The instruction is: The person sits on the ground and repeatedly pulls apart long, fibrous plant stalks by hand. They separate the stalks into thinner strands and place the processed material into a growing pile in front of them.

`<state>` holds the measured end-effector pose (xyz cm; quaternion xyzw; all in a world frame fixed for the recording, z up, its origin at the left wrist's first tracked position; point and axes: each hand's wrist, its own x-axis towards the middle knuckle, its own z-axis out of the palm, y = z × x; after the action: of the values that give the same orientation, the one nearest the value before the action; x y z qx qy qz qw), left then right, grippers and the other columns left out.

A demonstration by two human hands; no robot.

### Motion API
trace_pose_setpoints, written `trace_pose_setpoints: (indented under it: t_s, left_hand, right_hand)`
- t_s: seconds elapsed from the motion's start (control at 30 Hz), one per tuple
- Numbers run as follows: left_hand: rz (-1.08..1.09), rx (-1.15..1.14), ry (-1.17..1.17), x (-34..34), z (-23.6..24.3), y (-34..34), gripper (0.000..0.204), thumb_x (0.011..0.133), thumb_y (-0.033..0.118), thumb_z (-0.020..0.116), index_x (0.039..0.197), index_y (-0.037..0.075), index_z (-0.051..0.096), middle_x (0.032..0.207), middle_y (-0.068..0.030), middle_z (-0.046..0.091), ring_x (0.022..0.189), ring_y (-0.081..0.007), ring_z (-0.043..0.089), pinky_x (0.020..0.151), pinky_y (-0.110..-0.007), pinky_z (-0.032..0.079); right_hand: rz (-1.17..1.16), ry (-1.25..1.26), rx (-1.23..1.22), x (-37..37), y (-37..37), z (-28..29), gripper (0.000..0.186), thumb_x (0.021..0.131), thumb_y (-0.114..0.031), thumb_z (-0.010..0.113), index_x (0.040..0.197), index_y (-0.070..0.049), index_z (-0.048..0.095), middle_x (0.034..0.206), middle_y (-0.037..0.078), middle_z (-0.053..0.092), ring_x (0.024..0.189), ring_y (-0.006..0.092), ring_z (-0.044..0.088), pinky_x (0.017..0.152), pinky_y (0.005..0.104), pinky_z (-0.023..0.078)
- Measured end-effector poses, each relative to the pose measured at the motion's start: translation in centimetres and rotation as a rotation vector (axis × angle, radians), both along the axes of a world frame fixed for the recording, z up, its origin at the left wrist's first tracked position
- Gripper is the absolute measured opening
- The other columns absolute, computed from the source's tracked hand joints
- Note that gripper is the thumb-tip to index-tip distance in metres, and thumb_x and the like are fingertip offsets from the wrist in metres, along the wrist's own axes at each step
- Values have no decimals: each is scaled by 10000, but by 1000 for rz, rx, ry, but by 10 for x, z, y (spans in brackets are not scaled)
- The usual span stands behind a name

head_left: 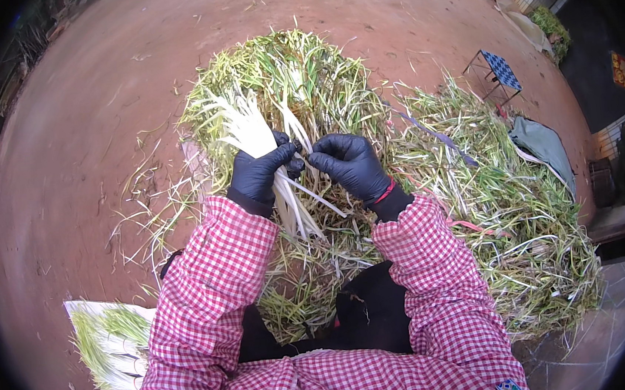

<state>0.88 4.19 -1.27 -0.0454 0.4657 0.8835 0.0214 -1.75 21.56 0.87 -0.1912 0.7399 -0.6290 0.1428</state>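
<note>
My left hand [258,171], in a black glove, is closed round a fanned bundle of pale, yellowish-white leafy stalks [241,121], with loose lower ends hanging beneath it. My gloved right hand [339,164] is just right of it, thumb and forefinger pinched on a thin pale strand [296,128] standing apart from the bundle. Behind both hands lies a large heap of green and straw-coloured leaves [278,58]. At the lower left, neat bundles of pale green-tipped stalks [115,338] lie on a white sheet, partly hidden by my sleeve.
Another pile of loose leaves [496,253] spreads to my right, with a grey-green bag [541,145] and purple and pink straps on it. A small stool with a blue checked top [502,72] stands on the reddish ground [88,177]; paved tiles [613,310] lie at lower right.
</note>
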Motion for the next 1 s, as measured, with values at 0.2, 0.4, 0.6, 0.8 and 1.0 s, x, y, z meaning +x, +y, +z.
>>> trace_pose_setpoints:
  t_s: [0.2,0.4,0.6,0.8,1.0]
  left_hand:
    - [79,-135,-80,4,-2,-31,279,726,33,638,968,-46,522,785,-105,594,550,-157,567,532,-237,519]
    - [-40,-60,36,20,-3,-4,440,746,76,668,1137,-8,485,1023,-117,574,767,-165,590,598,-254,528]
    - [-93,60,-124,14,8,-28,274,799,173,618,1006,13,535,795,-38,587,695,-130,575,609,-246,502]
    - [52,40,30,20,21,-69,161,795,158,589,907,55,536,755,-28,555,634,-117,517,533,-234,405]
    - [241,123,101,11,19,-119,158,848,129,539,981,51,504,820,-34,534,647,-136,525,541,-249,451]
  right_hand:
    - [-390,-29,-534,-20,60,13,76,813,-115,604,839,-44,612,683,23,612,527,73,536,487,203,432]
    - [-155,61,-435,-10,-6,-8,68,788,-60,638,848,-36,618,825,35,623,742,87,568,659,228,468]
    - [311,-195,-234,16,-29,-8,518,841,-156,594,1285,-32,358,962,45,566,812,122,561,710,242,475]
    - [348,-475,-142,24,36,-4,276,856,-127,572,1104,-7,556,726,-27,561,576,26,456,506,172,381]
    - [174,-430,-38,7,126,-44,167,871,-154,550,931,-24,636,580,-44,502,483,25,412,440,166,313]
